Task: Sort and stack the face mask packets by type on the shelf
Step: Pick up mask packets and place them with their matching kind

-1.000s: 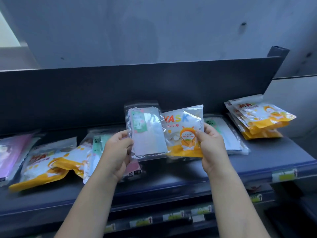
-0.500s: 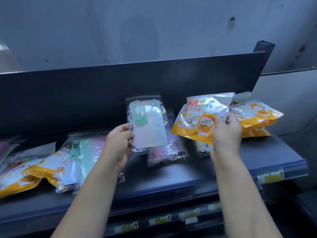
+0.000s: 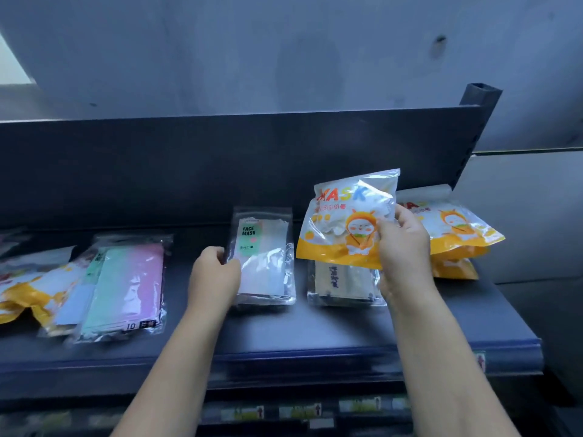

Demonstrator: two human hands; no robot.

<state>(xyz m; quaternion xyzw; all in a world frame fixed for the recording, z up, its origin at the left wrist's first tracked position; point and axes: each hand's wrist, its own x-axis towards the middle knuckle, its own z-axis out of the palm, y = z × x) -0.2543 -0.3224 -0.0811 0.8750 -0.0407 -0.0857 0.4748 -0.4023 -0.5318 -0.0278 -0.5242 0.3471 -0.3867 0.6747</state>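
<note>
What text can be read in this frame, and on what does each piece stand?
"FACE MASK": clear packet in the left hand.
"MASK": orange packet in the right hand.
"10": pastel packet, bottom edge.
"MA": orange stack, the rest hidden.
Too blurred to read: Chinese characters on these packets and on the beige packet, and the shelf tags.

The middle packet (image 3: 268,257) lies on the shelf (image 3: 315,335), with a flat packet (image 3: 344,287) just to its right, a raised packet (image 3: 344,228) above that one, a stack (image 3: 457,234) farther right, a loose heap (image 3: 126,288) well to its left, and the back panel (image 3: 220,165) behind it.
</note>
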